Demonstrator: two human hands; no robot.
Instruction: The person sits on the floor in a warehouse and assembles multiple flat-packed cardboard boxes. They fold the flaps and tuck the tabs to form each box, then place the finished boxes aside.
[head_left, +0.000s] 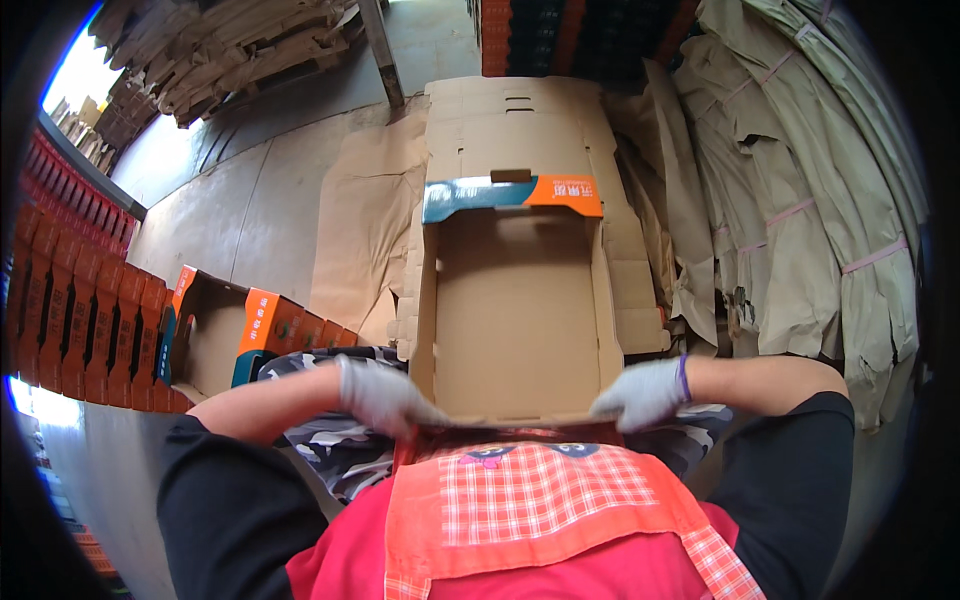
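In front of my lap lies a shallow cardboard tray (520, 325), brown inside, its walls standing up around a bare bottom. Its far wall (512, 196) shows a teal and orange printed outer face folded over the top, with a small notch in the middle. My left hand (385, 395), in a pale grey glove and slightly blurred, grips the near left corner. At the near right corner, my right hand (645, 393), gloved alike, has its fingers around the edge. Under and beyond the tray lie flat brown cardboard sheets (515, 120) with cut slots.
To my left stands a formed orange and teal tray (210, 345), beside a long row of nested orange trays (75, 320). Tied bundles of brown paper (790, 200) rise on the right. Stacked flat cardboard (220, 50) and a metal post (380, 50) stand farther back.
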